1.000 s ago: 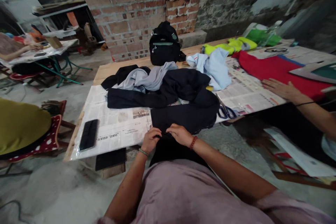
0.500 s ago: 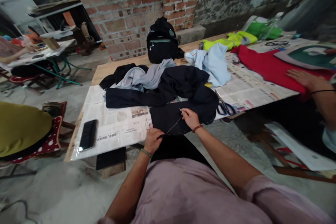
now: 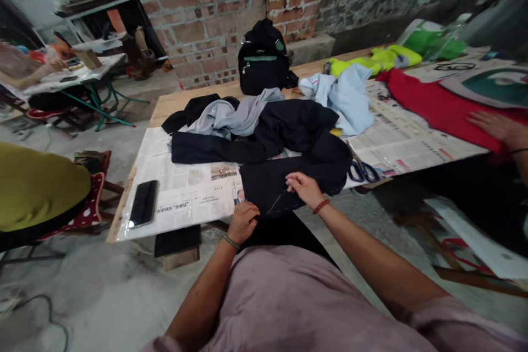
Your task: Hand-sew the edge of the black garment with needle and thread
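Dark trousers [image 3: 264, 181] lie across the table's near edge, one leg flat in front of me with pale stitches along its hem. My left hand [image 3: 243, 221] is closed on the left corner of that hem. Over the same leg, my right hand [image 3: 306, 191] is closed in a pinch on a sewing needle, which is barely visible. A light thread [image 3: 278, 201] runs from its fingers down to the cloth near the hem. Right of the trouser leg lie dark-handled scissors [image 3: 363, 170].
Newspaper under clear plastic covers the table [image 3: 198, 198]. On it are a phone [image 3: 143, 203], a grey garment [image 3: 243, 118], a light blue garment [image 3: 350, 99] and a black backpack [image 3: 264, 60]. At right, another person's hand [image 3: 497, 126] rests on red cloth [image 3: 437, 104]. A person sits at left.
The view has shifted slightly, moving the table rightward in the picture. The thread between the right hand and the hem looks slacker and shorter. Both hands keep their grips.
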A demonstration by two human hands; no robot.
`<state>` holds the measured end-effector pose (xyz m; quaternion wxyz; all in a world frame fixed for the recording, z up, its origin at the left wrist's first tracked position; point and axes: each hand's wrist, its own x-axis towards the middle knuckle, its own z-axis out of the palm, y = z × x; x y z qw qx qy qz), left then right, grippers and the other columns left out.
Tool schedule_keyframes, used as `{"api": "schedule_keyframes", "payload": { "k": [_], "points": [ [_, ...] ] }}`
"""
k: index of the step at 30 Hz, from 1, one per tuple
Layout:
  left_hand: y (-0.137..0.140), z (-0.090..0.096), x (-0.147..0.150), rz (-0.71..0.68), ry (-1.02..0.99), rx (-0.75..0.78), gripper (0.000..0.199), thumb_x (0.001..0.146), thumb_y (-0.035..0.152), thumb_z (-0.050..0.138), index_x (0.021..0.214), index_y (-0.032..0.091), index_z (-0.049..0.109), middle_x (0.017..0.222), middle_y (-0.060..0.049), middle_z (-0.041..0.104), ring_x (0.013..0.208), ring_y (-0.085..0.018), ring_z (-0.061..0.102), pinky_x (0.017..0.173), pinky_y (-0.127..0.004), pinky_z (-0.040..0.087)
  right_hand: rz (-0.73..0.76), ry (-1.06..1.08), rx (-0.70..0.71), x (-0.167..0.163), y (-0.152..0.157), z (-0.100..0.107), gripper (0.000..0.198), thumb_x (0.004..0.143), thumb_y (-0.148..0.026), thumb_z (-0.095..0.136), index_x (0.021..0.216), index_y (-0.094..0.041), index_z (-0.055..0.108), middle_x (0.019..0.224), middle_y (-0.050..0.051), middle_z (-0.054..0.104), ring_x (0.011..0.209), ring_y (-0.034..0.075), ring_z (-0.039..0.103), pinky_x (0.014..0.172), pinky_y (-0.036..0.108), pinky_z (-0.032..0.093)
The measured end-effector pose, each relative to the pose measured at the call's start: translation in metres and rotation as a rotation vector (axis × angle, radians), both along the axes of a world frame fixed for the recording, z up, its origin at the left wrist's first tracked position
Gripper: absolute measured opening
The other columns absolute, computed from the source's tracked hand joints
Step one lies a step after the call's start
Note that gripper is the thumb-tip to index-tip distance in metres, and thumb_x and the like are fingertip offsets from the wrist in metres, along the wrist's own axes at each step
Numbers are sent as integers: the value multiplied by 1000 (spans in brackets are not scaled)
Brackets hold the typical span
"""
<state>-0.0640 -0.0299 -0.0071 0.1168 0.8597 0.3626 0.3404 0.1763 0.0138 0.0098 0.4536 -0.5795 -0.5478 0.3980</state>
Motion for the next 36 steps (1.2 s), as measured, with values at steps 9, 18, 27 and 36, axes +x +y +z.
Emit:
{"api": "schedule_keyframes", "payload": {
  "k": [9, 18, 27, 36],
  "points": [
    [-1, 0, -1, -6, 17, -21, 24, 64, 6, 52, 82, 20, 60, 89, -4, 61, 90, -18, 52, 81, -37, 40, 541, -597, 346, -33, -48, 3, 23, 83, -21, 42, 86, -22, 64, 76, 3, 52, 69, 10, 50, 65, 19, 39],
    [-1, -2, -1, -8, 26, -24, 22, 66, 8, 54, 83, 20, 60, 89, -3, 61, 91, -18, 51, 84, -36, 39, 522, -760, 297, -41, -43, 3, 22, 83, -21, 42, 87, -23, 63, 79, 1, 48, 66, 9, 46, 61, 19, 34],
    [0, -1, 0, -10, 53, -31, 20, 67, 9, 53, 82, 21, 61, 88, -3, 61, 91, -18, 51, 84, -36, 39, 588, -815, 280, -46, -41, 11, 24, 84, -21, 39, 90, -23, 63, 80, 2, 49, 66, 10, 45, 62, 21, 32],
    [2, 2, 2, -23, 29, 11, 23, 65, 6, 51, 80, 20, 62, 86, -3, 62, 90, -17, 51, 83, -36, 39, 738, -805, 327, -49, -37, 24, 28, 80, -10, 37, 90, -18, 61, 81, 4, 49, 68, 11, 46, 64, 22, 34]
  ]
}}
